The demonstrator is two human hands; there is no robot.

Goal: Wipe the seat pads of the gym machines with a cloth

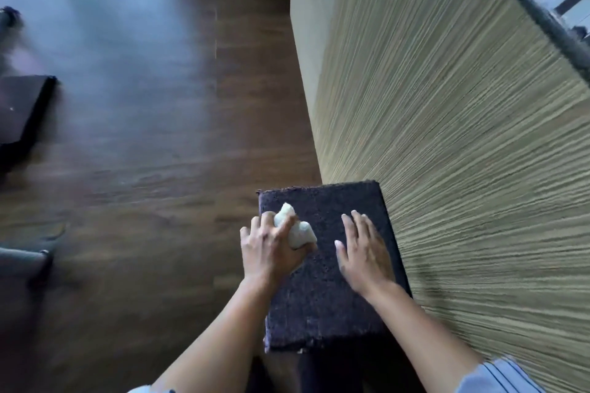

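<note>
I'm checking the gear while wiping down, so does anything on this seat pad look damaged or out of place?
Yes. The dark seat pad looks worn: its near edge is ragged, with a pale fleck at the bottom. Otherwise, the left hand grips the white cloth and the right hand lies flat on the pad.

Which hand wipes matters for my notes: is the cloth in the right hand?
No, the left hand grips the pale cloth on the dark seat pad, while the right hand lies flat and empty.
</note>
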